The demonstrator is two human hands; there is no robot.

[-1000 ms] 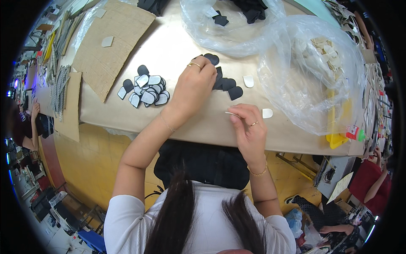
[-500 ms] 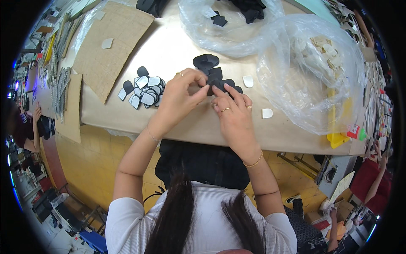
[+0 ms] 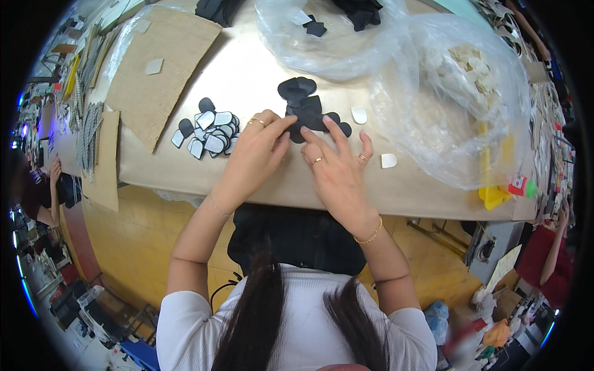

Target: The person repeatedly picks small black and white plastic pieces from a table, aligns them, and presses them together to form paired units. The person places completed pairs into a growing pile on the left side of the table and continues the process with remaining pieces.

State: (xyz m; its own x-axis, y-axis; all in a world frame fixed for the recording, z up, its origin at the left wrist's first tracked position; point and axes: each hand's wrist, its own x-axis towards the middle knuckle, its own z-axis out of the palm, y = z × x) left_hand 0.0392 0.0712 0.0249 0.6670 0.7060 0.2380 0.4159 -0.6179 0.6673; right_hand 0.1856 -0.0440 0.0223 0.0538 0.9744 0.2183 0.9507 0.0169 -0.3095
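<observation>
My left hand (image 3: pixel 257 148) and my right hand (image 3: pixel 337 167) meet over a small black piece at the near edge of a pile of black leaf-shaped pieces (image 3: pixel 303 105) on the tan table (image 3: pixel 247 68). The fingertips of both hands press or pinch that piece; the exact grip is hidden. To the left of my left hand lies a cluster of small black and white-faced pieces (image 3: pixel 210 130). Two white oval pieces (image 3: pixel 359 114) (image 3: pixel 388 161) lie just right of my right hand.
Large clear plastic bags (image 3: pixel 451 93) with pale pieces cover the right and far side of the table. A burlap sheet (image 3: pixel 161 68) lies far left. Yellow and red items (image 3: pixel 501 188) sit at the right edge. Other people work at the left and right rims.
My right hand moved from the table's near edge up to the black pile. My left hand drew back slightly, so both hands now meet on one black piece.
</observation>
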